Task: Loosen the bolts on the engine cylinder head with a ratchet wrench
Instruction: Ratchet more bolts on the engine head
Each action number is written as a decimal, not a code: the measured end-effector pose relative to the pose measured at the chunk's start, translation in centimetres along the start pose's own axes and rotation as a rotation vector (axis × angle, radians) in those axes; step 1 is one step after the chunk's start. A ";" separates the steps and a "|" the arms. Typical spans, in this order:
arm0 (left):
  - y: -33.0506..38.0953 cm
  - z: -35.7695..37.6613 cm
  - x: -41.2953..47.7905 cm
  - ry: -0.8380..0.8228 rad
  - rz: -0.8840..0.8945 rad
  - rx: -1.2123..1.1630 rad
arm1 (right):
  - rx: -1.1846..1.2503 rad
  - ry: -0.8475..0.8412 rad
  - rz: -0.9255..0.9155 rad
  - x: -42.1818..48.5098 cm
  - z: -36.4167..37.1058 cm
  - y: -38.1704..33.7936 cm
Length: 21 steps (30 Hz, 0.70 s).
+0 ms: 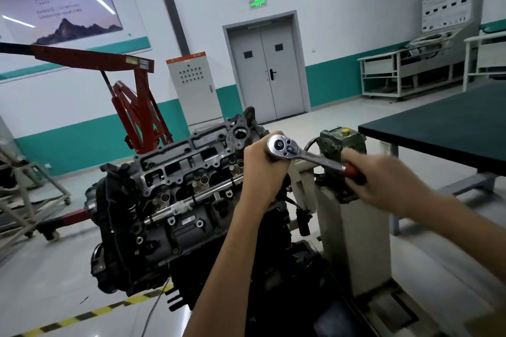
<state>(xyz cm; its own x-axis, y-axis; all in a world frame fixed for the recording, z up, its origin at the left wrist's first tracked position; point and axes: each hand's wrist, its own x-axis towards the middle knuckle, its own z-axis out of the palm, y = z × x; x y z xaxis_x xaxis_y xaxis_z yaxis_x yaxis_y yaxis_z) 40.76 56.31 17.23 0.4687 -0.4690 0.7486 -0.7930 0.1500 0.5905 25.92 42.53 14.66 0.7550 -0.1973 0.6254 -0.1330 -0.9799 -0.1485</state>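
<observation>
The engine cylinder head (189, 161) sits on an engine mounted on a stand, its top face tilted toward me, with several bolts and openings showing. A chrome ratchet wrench (306, 154) with a red handle is held above the head's right end. My left hand (262, 169) wraps under the round ratchet head and grips it; the socket or extension below is hidden by the fingers. My right hand (383, 180) grips the red handle out to the right and looks motion-blurred.
A white engine stand post (353, 227) with a green gearbox (339, 139) stands right of the engine. A dark green workbench (443, 128) is at the right. A red engine hoist (131, 101) is behind on the left. Yellow-black floor tape (95, 312) runs below.
</observation>
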 end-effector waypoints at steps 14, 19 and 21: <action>-0.1 0.2 -0.3 0.034 0.052 -0.035 | 0.711 0.209 0.380 -3.9 6.6 -12.4; 0.0 0.1 -0.4 -0.009 0.031 -0.030 | 0.786 0.208 0.369 -3.9 7.4 -13.0; 0.0 0.1 -0.1 -0.014 0.002 0.022 | 0.616 0.163 0.300 -4.1 6.5 -10.0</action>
<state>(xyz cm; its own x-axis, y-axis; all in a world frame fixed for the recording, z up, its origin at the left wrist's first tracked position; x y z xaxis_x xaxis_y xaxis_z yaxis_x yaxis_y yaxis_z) 40.69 56.26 17.15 0.4618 -0.4809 0.7454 -0.8023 0.1319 0.5822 28.30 53.30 8.57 0.6306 -0.5050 0.5893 0.1040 -0.6975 -0.7090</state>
